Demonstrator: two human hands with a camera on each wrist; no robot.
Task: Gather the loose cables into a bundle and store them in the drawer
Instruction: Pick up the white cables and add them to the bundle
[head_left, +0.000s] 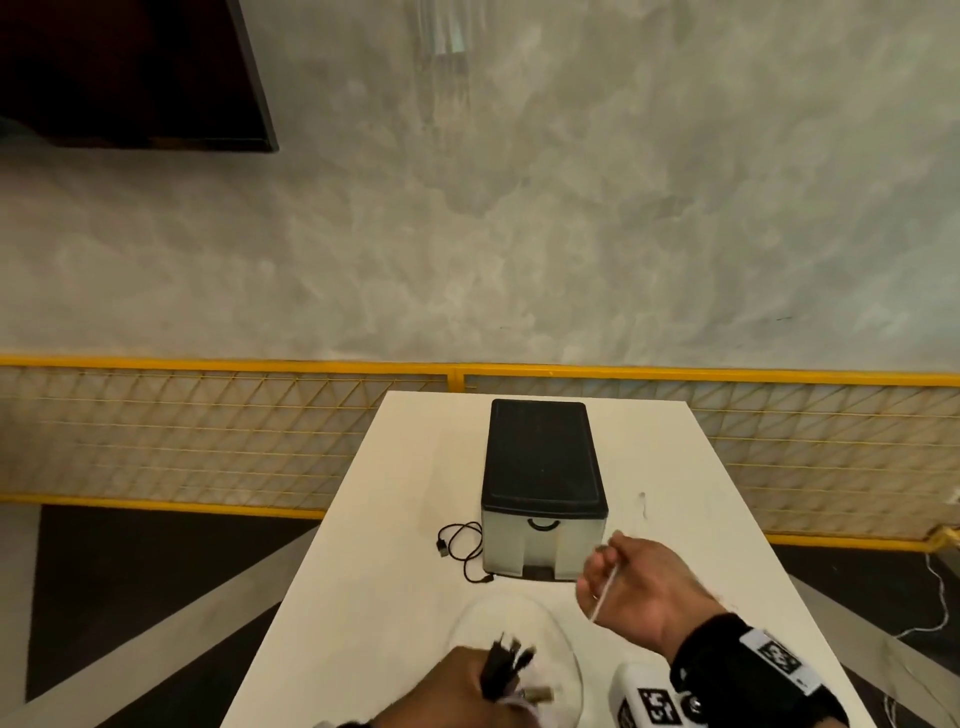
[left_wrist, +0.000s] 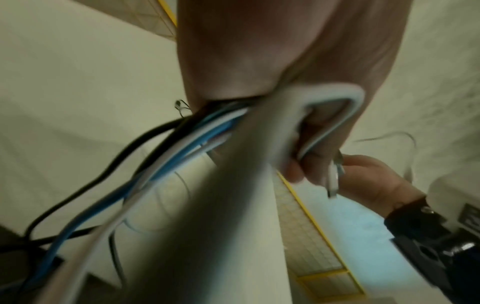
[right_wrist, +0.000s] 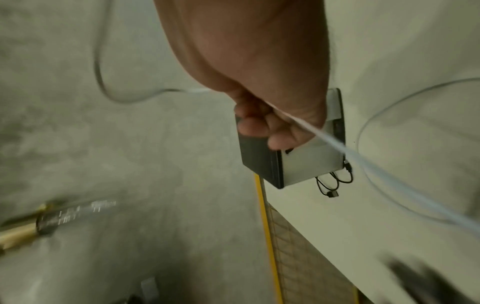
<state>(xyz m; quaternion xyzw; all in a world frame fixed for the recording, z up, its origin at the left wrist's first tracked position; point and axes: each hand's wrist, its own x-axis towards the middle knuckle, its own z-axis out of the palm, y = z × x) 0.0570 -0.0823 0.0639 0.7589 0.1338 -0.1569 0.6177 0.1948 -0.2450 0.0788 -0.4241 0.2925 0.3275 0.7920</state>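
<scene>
My left hand (head_left: 467, 686) at the table's near edge grips a bundle of cables (head_left: 506, 667); the left wrist view shows black, blue and white cables (left_wrist: 207, 127) running out of the fist. My right hand (head_left: 623, 577), raised in front of the drawer unit, holds a thin white cable (head_left: 605, 587) that runs through its curled fingers (right_wrist: 262, 127) and loops down toward the bundle. The drawer unit (head_left: 543, 488) has a black top and a pale front with a handle; its drawer is closed. A loose black cable (head_left: 462, 545) lies on the table left of the unit.
The white table (head_left: 395, 519) is narrow, with a yellow mesh fence (head_left: 208, 441) behind it and a grey wall above. A dark screen (head_left: 130, 73) hangs upper left. A white cord (head_left: 935, 597) trails on the floor at the right.
</scene>
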